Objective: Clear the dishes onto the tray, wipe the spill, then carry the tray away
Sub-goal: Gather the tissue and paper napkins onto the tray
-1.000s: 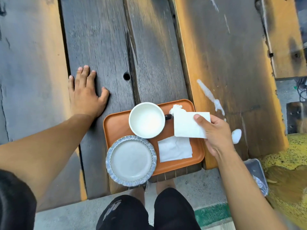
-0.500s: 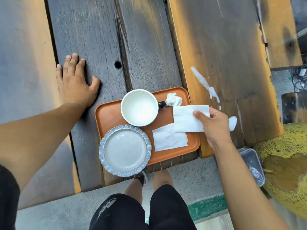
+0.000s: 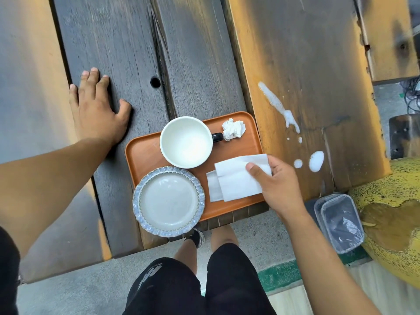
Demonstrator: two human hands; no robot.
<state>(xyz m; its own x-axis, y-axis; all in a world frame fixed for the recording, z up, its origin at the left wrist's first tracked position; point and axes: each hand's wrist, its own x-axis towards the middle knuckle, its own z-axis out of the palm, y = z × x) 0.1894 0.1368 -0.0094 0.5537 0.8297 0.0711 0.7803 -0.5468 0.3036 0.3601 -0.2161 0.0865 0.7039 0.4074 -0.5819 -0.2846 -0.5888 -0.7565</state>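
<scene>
An orange tray (image 3: 145, 155) lies at the near edge of the wooden table. On it stand a white cup (image 3: 186, 142) with a dark handle, a blue-rimmed plate (image 3: 168, 201) overhanging the front-left corner, a crumpled tissue (image 3: 234, 129), and a flat napkin (image 3: 213, 188). My right hand (image 3: 280, 186) pinches a white paper napkin (image 3: 238, 178) just above the flat one. A white spill (image 3: 316, 161) streaks and pools on the yellow plank to the tray's right. My left hand (image 3: 96, 110) rests flat on the dark plank, fingers spread.
A round hole (image 3: 155, 82) sits in the dark plank beyond the tray. A clear plastic container (image 3: 341, 220) rests below the table's right end, beside a yellow speckled surface (image 3: 391, 201). My legs and a shoe (image 3: 198, 237) show under the table edge.
My right hand has drawn the napkin down and back toward me, over the flat napkin on the tray. The crumpled tissue is now uncovered. My left hand stays planted.
</scene>
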